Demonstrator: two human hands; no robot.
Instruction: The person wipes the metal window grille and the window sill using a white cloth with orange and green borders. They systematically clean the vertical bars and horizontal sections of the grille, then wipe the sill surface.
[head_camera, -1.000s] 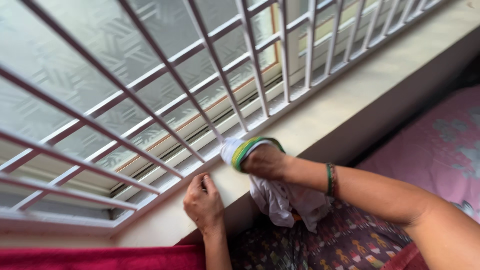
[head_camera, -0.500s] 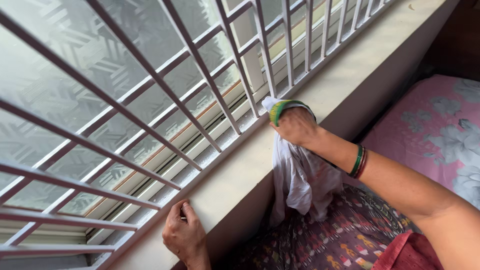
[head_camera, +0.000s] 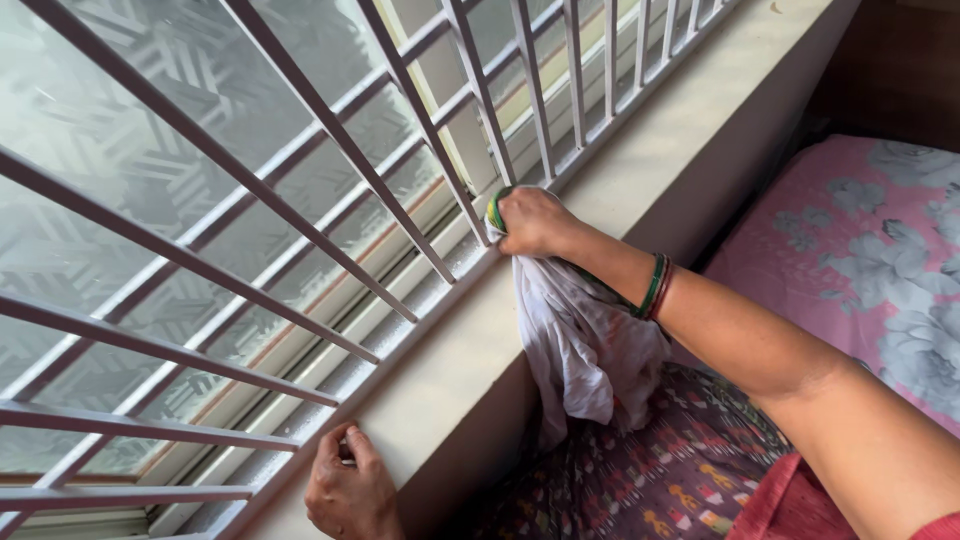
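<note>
My right hand (head_camera: 532, 221) grips a bunched white cloth (head_camera: 580, 340) with a green and yellow edge, pressed against the base of the window grille (head_camera: 300, 230) where the bars meet the sill (head_camera: 470, 350). The rest of the cloth hangs down over the sill's front edge. Green and red bangles sit on my right wrist. My left hand (head_camera: 348, 490) rests lower left on the sill's inner edge, fingers curled against the grille's bottom rail, holding nothing.
Behind the white grille is frosted patterned glass in a sliding frame (head_camera: 330, 330). A pink flowered bedsheet (head_camera: 880, 240) lies to the right. Dark patterned fabric (head_camera: 650, 470) covers my lap below the sill.
My right hand has slid the cloth along the foot of the grille, further from my left hand and then in against the bars. The left hand stays put on the sill.
</note>
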